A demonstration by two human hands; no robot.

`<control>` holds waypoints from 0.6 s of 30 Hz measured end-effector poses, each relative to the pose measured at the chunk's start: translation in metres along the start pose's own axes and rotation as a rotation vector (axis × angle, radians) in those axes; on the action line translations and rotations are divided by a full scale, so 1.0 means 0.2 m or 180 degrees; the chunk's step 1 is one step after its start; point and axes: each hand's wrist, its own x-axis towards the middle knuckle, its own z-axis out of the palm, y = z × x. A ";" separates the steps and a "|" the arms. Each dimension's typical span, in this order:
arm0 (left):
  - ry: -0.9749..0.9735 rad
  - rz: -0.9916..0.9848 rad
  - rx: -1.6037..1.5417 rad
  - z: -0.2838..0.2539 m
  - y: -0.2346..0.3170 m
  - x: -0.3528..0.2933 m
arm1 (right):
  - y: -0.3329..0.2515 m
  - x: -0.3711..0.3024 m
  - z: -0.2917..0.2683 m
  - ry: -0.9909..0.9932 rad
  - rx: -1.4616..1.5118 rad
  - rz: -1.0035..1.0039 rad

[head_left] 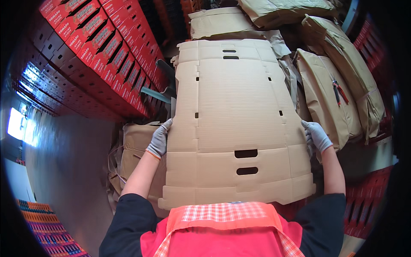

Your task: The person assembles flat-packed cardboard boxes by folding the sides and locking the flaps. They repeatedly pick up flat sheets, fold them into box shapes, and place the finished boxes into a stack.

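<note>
A large flat cardboard box blank (235, 107) stretches in front of me, plain brown side up. It has creased flaps, small square holes and dark hand slots at its far and near ends. My left hand (159, 139), in a pale grey glove, is closed on its left edge. Gripping the right edge is my right hand (317, 135), gloved the same way, its fingers partly hidden. The near end of the blank lies close to my red checked apron (231, 212). Whether other blanks lie beneath it, I cannot tell.
Tall stacks of red printed boxes (107, 51) rise at the left. Paper-wrapped bundles (321, 90) lie at the right, with red-handled pliers (338, 92) on one. Another wrapped bundle (137, 145) sits beside my left forearm. Colourful crates (47, 227) stand at lower left.
</note>
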 end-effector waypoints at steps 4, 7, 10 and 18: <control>0.0024 -0.0379 0.0932 0.09 -0.01 0.10 | -0.05 -0.08 0.07 -0.0450 0.0712 -0.0044; 0.0311 0.0436 0.2039 0.31 -0.17 0.13 | -0.05 -0.12 0.35 -0.0112 0.0219 -0.0685; 0.0785 0.2436 0.4518 0.62 -0.55 0.22 | 0.01 -0.14 0.76 0.0291 -0.1590 -0.2116; 0.0242 0.3107 0.3537 0.41 -0.47 0.33 | 0.00 -0.12 0.81 0.0741 -0.1614 -0.2559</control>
